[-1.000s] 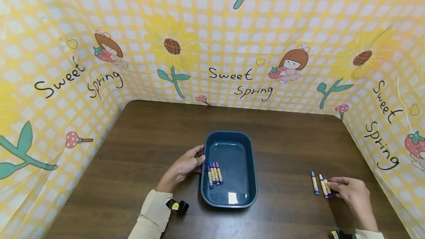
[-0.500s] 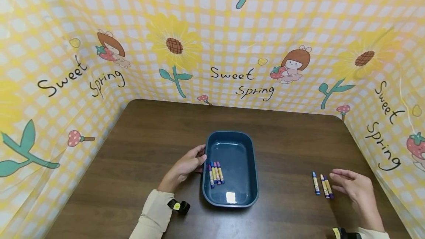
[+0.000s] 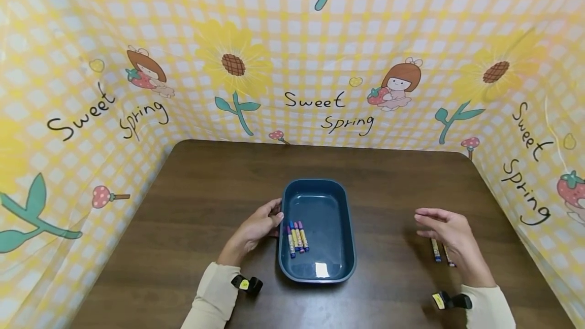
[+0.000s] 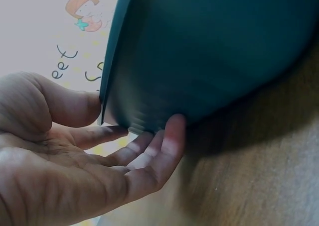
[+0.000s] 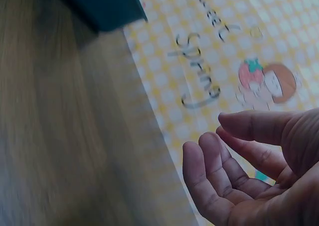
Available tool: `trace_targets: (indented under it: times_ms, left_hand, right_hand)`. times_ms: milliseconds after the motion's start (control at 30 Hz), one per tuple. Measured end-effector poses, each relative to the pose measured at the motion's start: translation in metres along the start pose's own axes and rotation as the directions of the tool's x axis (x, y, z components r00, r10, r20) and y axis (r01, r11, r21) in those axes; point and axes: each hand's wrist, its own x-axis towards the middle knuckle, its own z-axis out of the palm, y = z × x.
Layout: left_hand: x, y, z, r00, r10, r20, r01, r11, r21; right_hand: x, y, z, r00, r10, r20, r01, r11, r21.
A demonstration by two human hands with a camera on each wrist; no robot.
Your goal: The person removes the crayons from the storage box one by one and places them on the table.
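My left hand [image 3: 258, 225] holds the left side of a dark blue tray [image 3: 324, 217], thumb at the rim. In the left wrist view the fingertips [image 4: 174, 124] press the tray's outer wall [image 4: 209, 61]. Several crayons [image 3: 297, 238] with yellow wrappers and blue, purple and pink ends lie together in the tray's left part. Over the table to the right is my right hand [image 3: 445, 232], fingers loosely bent and holding nothing. Below it, partly hidden by the hand, lie a blue crayon [image 3: 436, 251] and at least one more crayon [image 3: 450, 257].
Everything lies on a dark brown wooden table [image 3: 219, 182]. A yellow checked cloth [image 3: 306, 65] with printed flowers and figures stands round its back and sides. Black wrist straps [image 3: 247, 284] sit on both forearms.
The right hand has let go of the rightmost crayon on the table, lifted off and moved left over the crayons there. The left hand and tray have stayed put.
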Motion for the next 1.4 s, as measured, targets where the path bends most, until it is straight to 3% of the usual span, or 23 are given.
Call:
trace_targets:
  times_ms: [467, 667, 1400]
  left_hand:
    - [0.0, -0.001, 0.0, 1.0, 0.004, -0.007, -0.004, 1.0, -0.005]
    - [-0.001, -0.001, 0.001, 1.0, 0.003, -0.016, -0.003, 1.0, 0.006]
    - [0.001, -0.003, 0.0, 1.0, 0.006, -0.011, -0.006, 1.0, 0.022]
  right_hand:
    - [0.015, -0.014, 0.046, 0.993, -0.028, 0.114, 0.028, 1.0, 0.004]
    - [0.02, -0.02, 0.062, 0.988, -0.045, 0.149, 0.051, 0.998, -0.04]
    - [0.029, -0.042, 0.145, 0.946, -0.052, 0.32, 0.081, 0.994, -0.078]
